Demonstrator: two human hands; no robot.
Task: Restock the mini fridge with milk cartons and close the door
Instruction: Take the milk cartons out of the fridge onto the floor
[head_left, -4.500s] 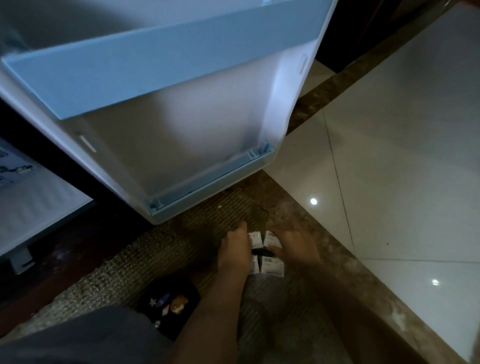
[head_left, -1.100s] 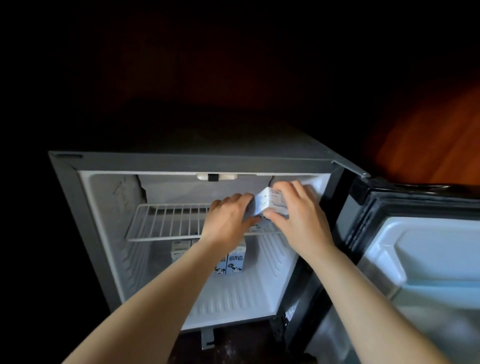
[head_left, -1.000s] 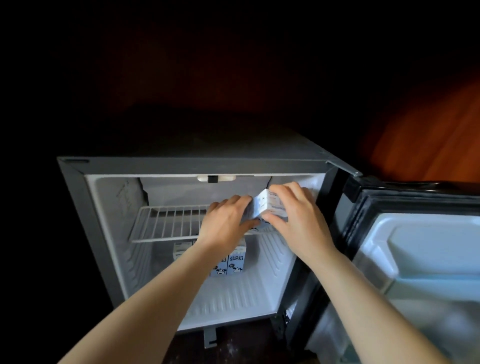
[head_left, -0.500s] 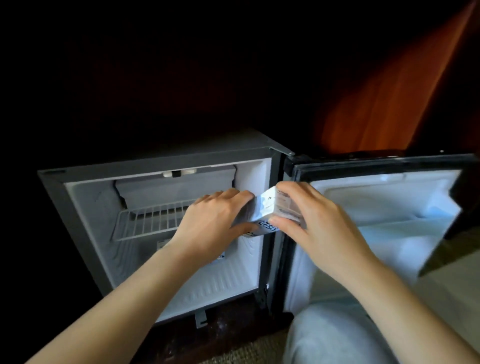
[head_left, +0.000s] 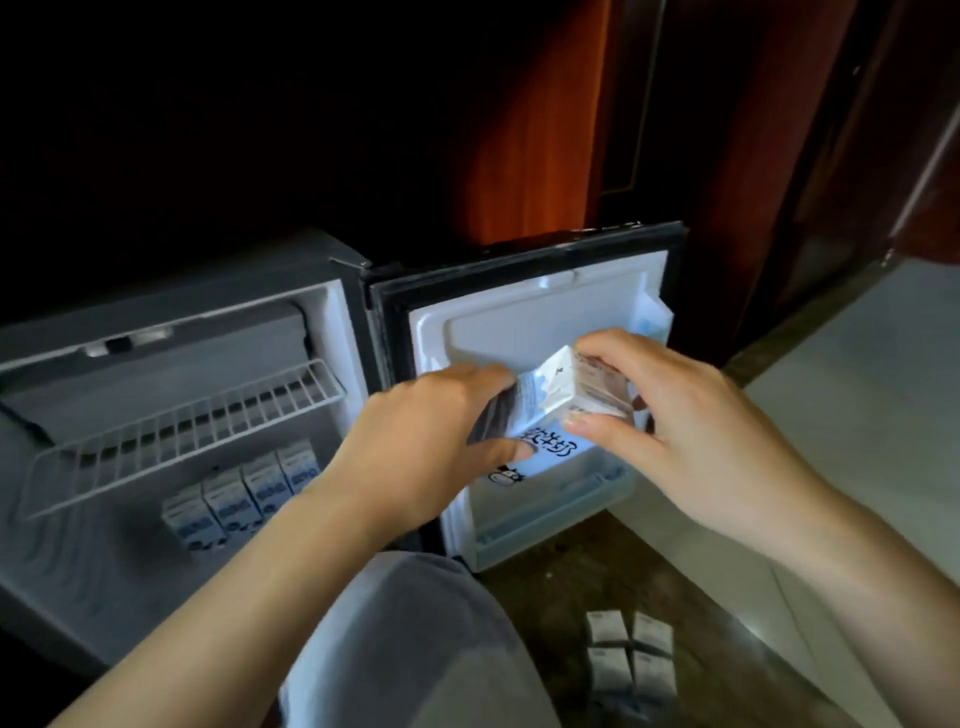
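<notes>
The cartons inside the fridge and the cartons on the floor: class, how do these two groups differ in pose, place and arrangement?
The cartons inside the fridge stand upright in one row of four, under the wire shelf. The cartons on the floor sit in a two-by-two block on the dark strip beside the open door, their pale ends facing the camera. Both groups are small, pale and alike in shape.

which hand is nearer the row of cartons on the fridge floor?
Left. The left hand is just right of and above the row of cartons; the right hand is farther right, in front of the open door.
</notes>
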